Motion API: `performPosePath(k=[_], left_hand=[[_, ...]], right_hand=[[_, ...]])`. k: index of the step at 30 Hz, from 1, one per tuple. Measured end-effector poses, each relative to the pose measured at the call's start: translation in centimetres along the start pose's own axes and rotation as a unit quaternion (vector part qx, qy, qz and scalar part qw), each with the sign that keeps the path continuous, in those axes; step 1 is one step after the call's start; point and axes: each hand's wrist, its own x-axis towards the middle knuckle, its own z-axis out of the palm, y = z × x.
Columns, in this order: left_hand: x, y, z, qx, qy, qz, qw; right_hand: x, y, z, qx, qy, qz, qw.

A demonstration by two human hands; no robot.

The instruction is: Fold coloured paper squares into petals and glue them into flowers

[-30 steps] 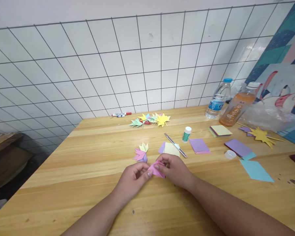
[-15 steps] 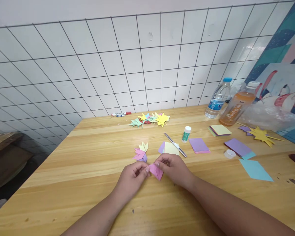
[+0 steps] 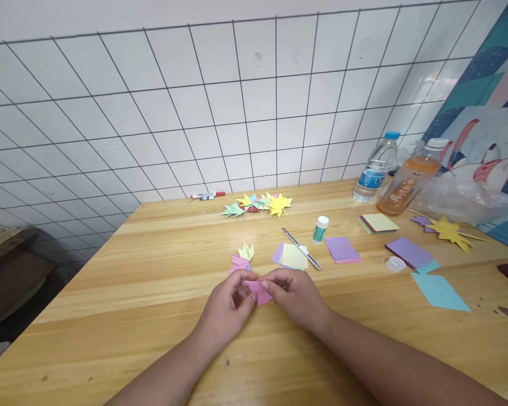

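Pink paper [image 3: 259, 294] part-folded between two hands

The left hand [image 3: 231, 299] pinches the near-left edge of the small pink paper between thumb and fingers; the right hand [image 3: 298, 294] grips its right side, thumb on top. Both are closed on it, fingertips nearly meeting at its far edge, just above the table [image 3: 161, 316]. The piece is folded small but has no leaf points showing, so it looks unfinished.

Just beyond the hands lies a folded paper cluster [image 3: 242, 260] in pale yellow, pink and purple: those segments look done, though the shape seems only partly built.

Right of it, a utility knife [image 3: 297, 245] lies across the corner of some pale-yellow sheets [image 3: 294, 256], with a glue stick [image 3: 320, 230] upright behind. Flat purple squares [image 3: 342, 248], a light-blue sheet [image 3: 440, 291] and a mixed paper stack [image 3: 380, 223] remain unfolded farther right.

Toward the wall, a pile of multicoloured paper leaves [image 3: 279, 205] appears complete.
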Motion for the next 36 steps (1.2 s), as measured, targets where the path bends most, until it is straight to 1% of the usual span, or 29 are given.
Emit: performPosePath(k=[3,6,12,15,19,22,25,27,29,32,34,36], left_hand=[[-0.1,0.0,0.1,-0.005,0.002,0.007,1.0],[-0.3,0.5,0.2,0.009,0.008,0.014,1.0],[-0.8,2.0,-0.1,0.099,-0.032,0.043,0.994],[-0.7,1.9,-0.2,0.105,-0.035,0.036,0.993],[-0.4,1.0,-0.3,0.067,-0.019,0.031,0.997],[-0.1,0.6,-0.5,-0.011,-0.01,0.013,1.0],[0.2,0.7,-0.7,-0.078,-0.025,-0.019,0.996],[0.3,1.0,-0.8,-0.093,-0.036,-0.033,0.995],[0.3,1.0,-0.9,-0.106,-0.038,-0.031,0.993],[0.3,0.7,-1.0,-0.123,-0.025,-0.023,0.992],[0.4,0.4,-1.1,-0.14,-0.016,-0.03,0.99],[0.5,0.1,-1.1,-0.16,-0.02,-0.04,0.986]], right_hand=[[0.1,0.0,0.0,0.014,0.002,0.02,1.0],[0.1,0.1,0.3,0.024,-0.018,0.032,0.999],[-0.2,0.4,0.7,0.02,-0.057,0.022,0.998],[-0.1,0.4,0.6,0.013,-0.064,0.013,0.998],[0.0,0.5,0.3,-0.014,-0.04,0.011,0.999],[0.1,0.5,-0.1,-0.015,-0.015,0.013,1.0],[0.3,0.7,-0.3,-0.005,0.009,0.026,1.0],[0.4,0.7,-0.4,0.006,0.012,0.035,0.999],[0.5,0.8,-0.4,0.008,0.01,0.035,0.999],[0.5,0.7,-0.4,0.003,0.007,0.027,1.0],[0.4,0.7,-0.3,0.001,0.007,0.026,1.0],[0.4,0.7,-0.3,-0.003,0.01,0.029,1.0]])
